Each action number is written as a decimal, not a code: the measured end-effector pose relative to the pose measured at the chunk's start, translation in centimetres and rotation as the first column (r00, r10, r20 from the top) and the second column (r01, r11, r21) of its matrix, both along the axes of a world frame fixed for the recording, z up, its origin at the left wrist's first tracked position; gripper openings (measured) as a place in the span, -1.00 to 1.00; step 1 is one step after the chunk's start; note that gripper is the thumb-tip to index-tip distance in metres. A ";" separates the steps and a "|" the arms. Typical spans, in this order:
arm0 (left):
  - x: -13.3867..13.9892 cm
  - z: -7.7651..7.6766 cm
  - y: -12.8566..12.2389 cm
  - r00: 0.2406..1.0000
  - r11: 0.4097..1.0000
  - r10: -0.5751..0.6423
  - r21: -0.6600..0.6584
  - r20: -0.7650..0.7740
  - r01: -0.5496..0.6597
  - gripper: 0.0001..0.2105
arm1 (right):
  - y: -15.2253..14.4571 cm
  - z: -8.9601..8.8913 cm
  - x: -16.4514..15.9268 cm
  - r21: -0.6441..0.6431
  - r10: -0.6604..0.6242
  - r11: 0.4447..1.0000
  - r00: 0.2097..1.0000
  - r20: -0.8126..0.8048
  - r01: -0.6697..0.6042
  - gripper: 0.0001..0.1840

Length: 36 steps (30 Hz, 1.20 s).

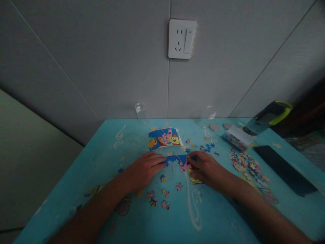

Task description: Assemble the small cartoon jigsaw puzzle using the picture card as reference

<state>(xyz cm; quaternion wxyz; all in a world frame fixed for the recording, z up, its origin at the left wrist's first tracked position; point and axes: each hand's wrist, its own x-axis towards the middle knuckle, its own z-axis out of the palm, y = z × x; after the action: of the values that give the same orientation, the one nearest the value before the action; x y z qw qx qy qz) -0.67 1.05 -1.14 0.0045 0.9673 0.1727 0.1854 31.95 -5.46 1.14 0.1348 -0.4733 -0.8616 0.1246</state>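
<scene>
A partly joined jigsaw puzzle (pixel 182 158) with a blue top edge and pink and yellow cartoon parts lies flat between my hands. My left hand (pixel 148 168) rests at its left end, fingers stretched out and fingertips touching the blue pieces. At the upper right corner, the fingers of my right hand (pixel 207 167) are bent in a pinch around a small blue puzzle piece (pixel 193 158). Part of the puzzle's right side is hidden under that hand. Behind it lies a printed reference picture (pixel 165 139) with the same cartoon figures. Several loose pieces (pixel 165 204) lie in front.
Blue pieces (pixel 208 147) are scattered behind my right hand, and a heap of pieces (pixel 245 162) lies farther right. Also on the right are a small box (pixel 235 139), a dark flat object (pixel 284 169) and a leaning bottle (pixel 265 118). Clear cups (pixel 141 112) stand by the wall.
</scene>
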 end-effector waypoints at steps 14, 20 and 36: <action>-0.1 0.3 0.2 1.000 1.000 0.019 0.013 -0.017 -0.019 -0.68 | 0.4 0.0 -0.9 0.129 -0.009 0.992 0.998 0.069 0.000 -0.60; -0.3 0.2 0.5 1.000 1.000 -0.025 0.016 -0.020 0.025 -0.69 | 0.8 0.7 -0.1 0.092 0.021 0.995 1.000 0.014 -0.022 -0.64; -0.7 1.3 0.9 0.999 1.000 0.006 0.029 -0.032 -0.005 -0.72 | 0.9 0.3 0.0 0.098 0.087 0.991 0.996 0.011 -0.087 -0.74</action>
<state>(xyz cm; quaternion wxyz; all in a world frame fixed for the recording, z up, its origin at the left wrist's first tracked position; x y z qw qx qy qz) -1.32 2.00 0.21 -0.0126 0.9697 0.1727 0.1722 31.92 -4.58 1.48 0.1492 -0.4285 -0.8869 0.0863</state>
